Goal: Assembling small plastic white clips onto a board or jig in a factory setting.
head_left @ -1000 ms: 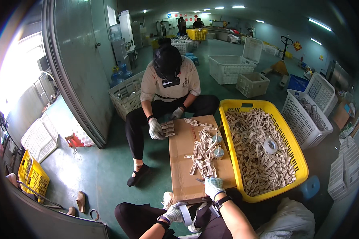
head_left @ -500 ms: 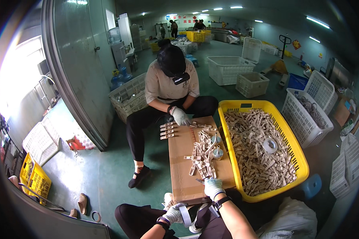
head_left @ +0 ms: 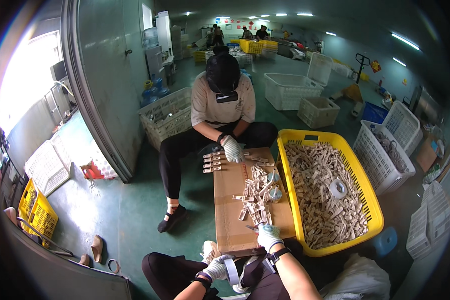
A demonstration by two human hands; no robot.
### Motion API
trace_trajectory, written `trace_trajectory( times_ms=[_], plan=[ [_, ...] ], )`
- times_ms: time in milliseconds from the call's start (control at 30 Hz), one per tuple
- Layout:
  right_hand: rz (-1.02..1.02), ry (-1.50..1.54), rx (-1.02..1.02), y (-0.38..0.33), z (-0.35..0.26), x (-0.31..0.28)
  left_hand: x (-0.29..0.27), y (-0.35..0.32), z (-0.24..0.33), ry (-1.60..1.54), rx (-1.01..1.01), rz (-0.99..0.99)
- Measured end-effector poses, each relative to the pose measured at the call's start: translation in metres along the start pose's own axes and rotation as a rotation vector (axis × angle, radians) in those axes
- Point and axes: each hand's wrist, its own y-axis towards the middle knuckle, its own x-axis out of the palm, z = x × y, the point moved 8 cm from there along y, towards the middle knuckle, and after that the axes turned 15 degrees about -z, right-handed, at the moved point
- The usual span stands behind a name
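Observation:
Low near my lap, my left hand [head_left: 216, 269], in a striped white glove, is closed on a roll of pale tape [head_left: 231, 271]. My right hand [head_left: 269, 237], gloved too, is at the near edge of a cardboard box [head_left: 228, 220], gripping a small tool with a dark pointed tip [head_left: 251, 228]; its handle is hidden in my fingers. Just beyond it lies a loose heap of beige clothespin-like clips [head_left: 255, 199], beside two small roundish containers. Across the box a co-worker's gloved hand [head_left: 232, 149] reaches over the far edge, near a row of clips [head_left: 212, 162] at the left corner.
Right of the box stands a yellow crate [head_left: 378, 216] full of clips, a tape roll [head_left: 338, 188] on top. White crates [head_left: 291, 91] stand behind it. A white sack [head_left: 357, 282] lies at my right, a blue stool [head_left: 386, 241] beyond. The co-worker's shoe [head_left: 172, 218] is left of the box.
The co-worker's gloved hand has shifted slightly inward over the far edge of the box. My two hands keep their places and their holds; the whole view has tilted slightly.

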Motion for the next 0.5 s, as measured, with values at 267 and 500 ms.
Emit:
trace_trajectory(
  times_ms=[267, 500],
  plan=[
    [-0.063, 0.001, 0.059, -0.001, 0.000, -0.004, 0.004, -0.004, 0.009, 0.299, 0.086, -0.048],
    [-0.055, 0.017, 0.046, -0.001, -0.001, 0.001, -0.007, 0.000, 0.012, 0.513, 0.112, -0.074]
  ],
)
